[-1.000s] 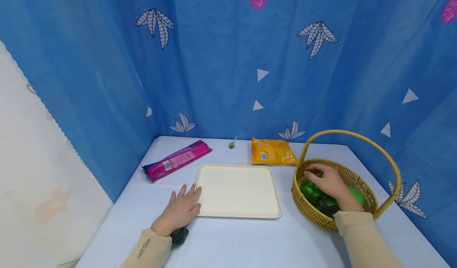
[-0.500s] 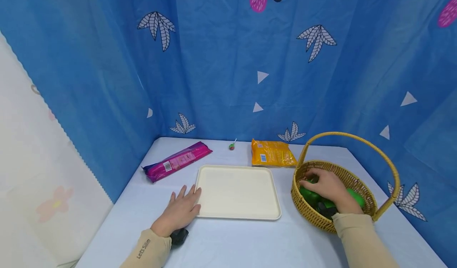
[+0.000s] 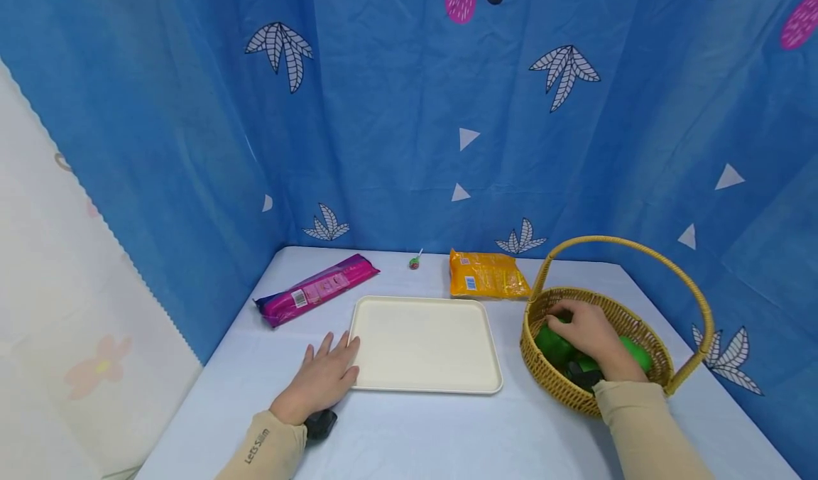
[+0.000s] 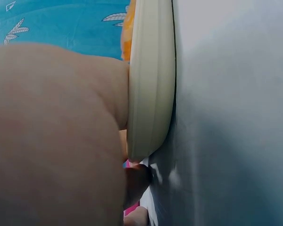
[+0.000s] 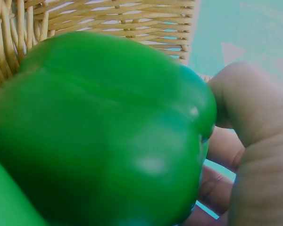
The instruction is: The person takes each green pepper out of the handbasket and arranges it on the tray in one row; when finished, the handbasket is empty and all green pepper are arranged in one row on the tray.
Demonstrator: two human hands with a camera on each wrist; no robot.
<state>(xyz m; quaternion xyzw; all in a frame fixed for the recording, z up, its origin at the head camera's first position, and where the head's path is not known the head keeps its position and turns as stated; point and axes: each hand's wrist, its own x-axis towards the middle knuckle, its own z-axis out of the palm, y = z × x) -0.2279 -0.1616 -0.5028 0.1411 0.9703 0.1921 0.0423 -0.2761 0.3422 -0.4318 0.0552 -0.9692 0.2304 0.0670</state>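
My left hand (image 3: 322, 377) lies with fingers spread at the left edge of a cream tray (image 3: 424, 345). In the left wrist view the tray's side (image 4: 151, 80) stands close beside the hand (image 4: 56, 132). My right hand (image 3: 588, 331) is inside a wicker basket (image 3: 543, 366) and grips the top end of a green bell pepper (image 3: 554, 345). The right wrist view shows that pepper (image 5: 108, 127) large, with thumb and fingers (image 5: 217, 188) curled about its end. Another green thing (image 3: 635, 352) lies in the basket, partly covered by the wrist.
A pink and purple packet (image 3: 319, 288) lies at the back left of the table. A small lollipop (image 3: 415, 261) and an orange packet (image 3: 488, 274) are along the back. The basket's tall handle (image 3: 629, 240) arches over the right hand. Blue curtains (image 3: 396, 111) enclose the table.
My right hand has lowered slightly in the basket and its fingers have come together on the bell pepper. The left hand stays at the tray's edge.
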